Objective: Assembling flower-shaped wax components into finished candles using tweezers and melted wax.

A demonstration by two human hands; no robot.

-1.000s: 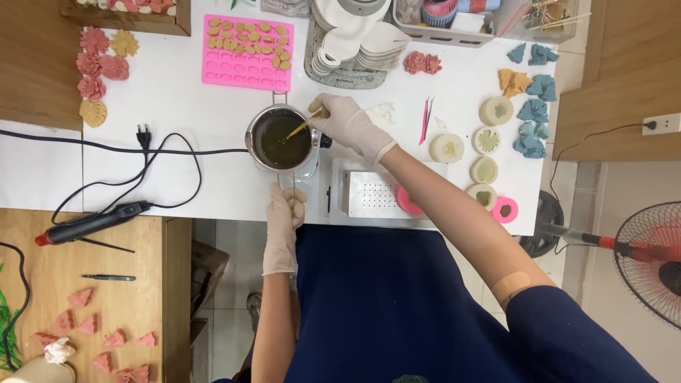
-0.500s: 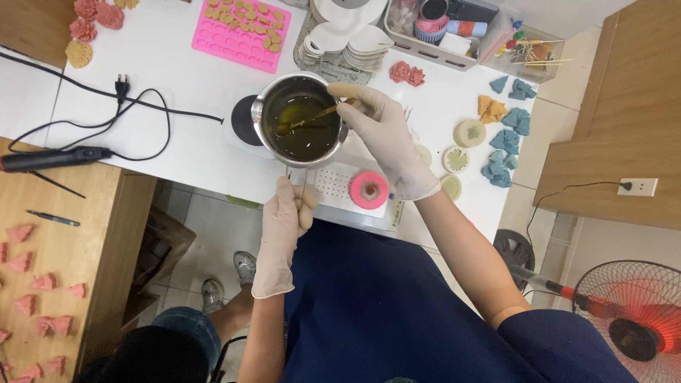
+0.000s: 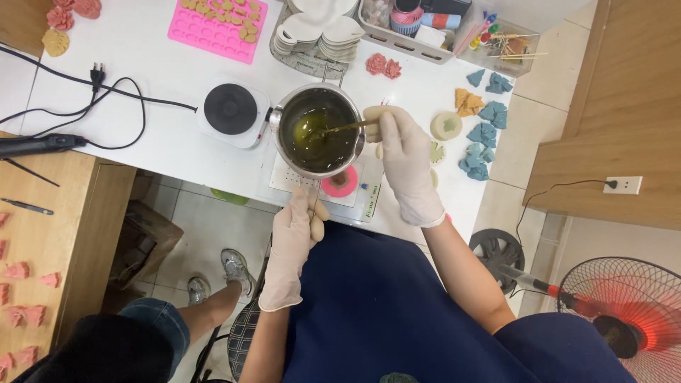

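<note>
A small metal pot of dark yellow-green liquid is held above the white table's near edge, over a white scale with a pink ring-shaped thing on it. My left hand, in a white glove, grips the pot's handle at the table edge. My gloved right hand holds a thin stick whose tip dips into the liquid. A small white electric hot plate stands just left of the pot, with nothing on it.
A pink silicone mould, stacked white dishes and a box of supplies line the back. Blue, yellow and pink moulded pieces lie at right. Black cables cross the left side. Another person's leg and shoe is below left; a fan stands at right.
The view has shifted, so the hot plate now shows bare beside the pot. The pot sits over the scale, with both hands still on handle and stick.
</note>
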